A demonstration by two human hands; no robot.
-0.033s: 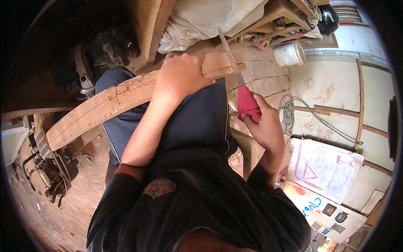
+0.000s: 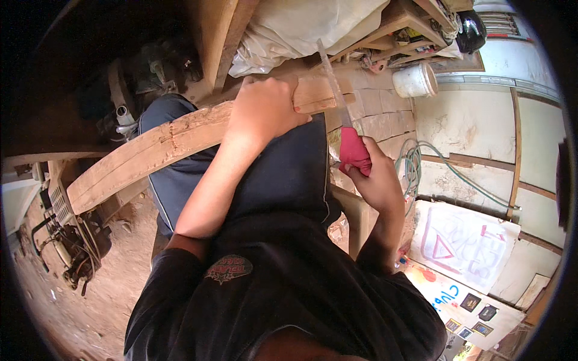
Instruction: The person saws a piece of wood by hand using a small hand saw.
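Note:
A long wooden beam (image 2: 150,141) lies slantwise over my thighs, its near end low at the left. My left hand (image 2: 265,108) is closed over the beam toward its right end, gripping it from above. In my right hand (image 2: 380,180) is a narrow-bladed handsaw (image 2: 335,84) whose handle (image 2: 354,151) is red and looks wrapped in cloth. Its blade crosses the beam close to the right end and points away from me. Whether the teeth are in a cut cannot be made out. My right fingers are wrapped round the handle.
Beyond the beam are a pale plastic sheet (image 2: 307,27) and a wooden post (image 2: 226,45). A white bucket (image 2: 415,80) stands at the far right, with a coiled green hose (image 2: 412,162) nearer. Metal machinery (image 2: 75,259) sits on the ground at left.
The saw blade's tip has shifted slightly right, and its handle a little left. My left hand and the beam's right part have moved slightly to the right.

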